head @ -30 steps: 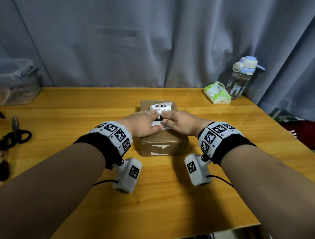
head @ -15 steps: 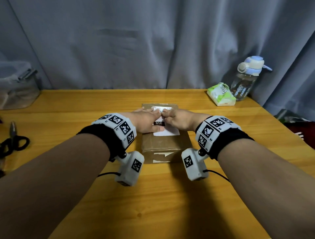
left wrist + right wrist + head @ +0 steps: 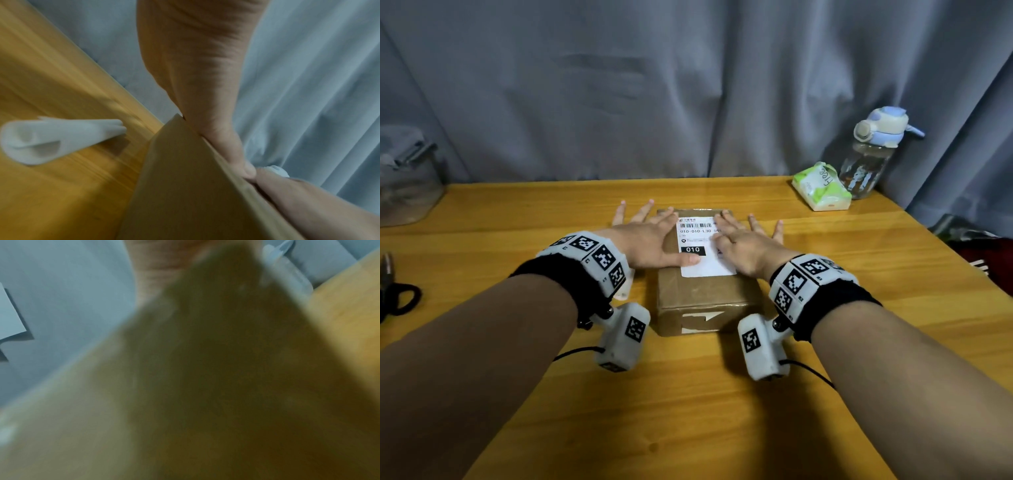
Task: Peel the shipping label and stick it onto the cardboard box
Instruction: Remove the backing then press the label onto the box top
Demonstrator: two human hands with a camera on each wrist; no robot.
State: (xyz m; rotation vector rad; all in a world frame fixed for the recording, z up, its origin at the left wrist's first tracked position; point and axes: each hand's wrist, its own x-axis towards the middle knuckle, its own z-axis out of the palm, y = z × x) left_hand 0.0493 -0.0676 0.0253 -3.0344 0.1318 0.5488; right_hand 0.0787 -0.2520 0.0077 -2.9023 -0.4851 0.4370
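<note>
The shipping label (image 3: 700, 248) lies flat on top of the cardboard box (image 3: 698, 298) mid-table, and your left hand (image 3: 645, 245) and right hand (image 3: 743, 245) press it with spread fingers (gripping nothing), so next rub outward over its edges.

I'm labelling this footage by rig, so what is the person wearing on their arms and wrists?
Both forearms are bare, with no sleeves. Each wrist carries a black fabric band topped by white blocks printed with black square markers. Under each wrist hangs a white camera pod with its own marker and a thin black cable trailing back.
</note>
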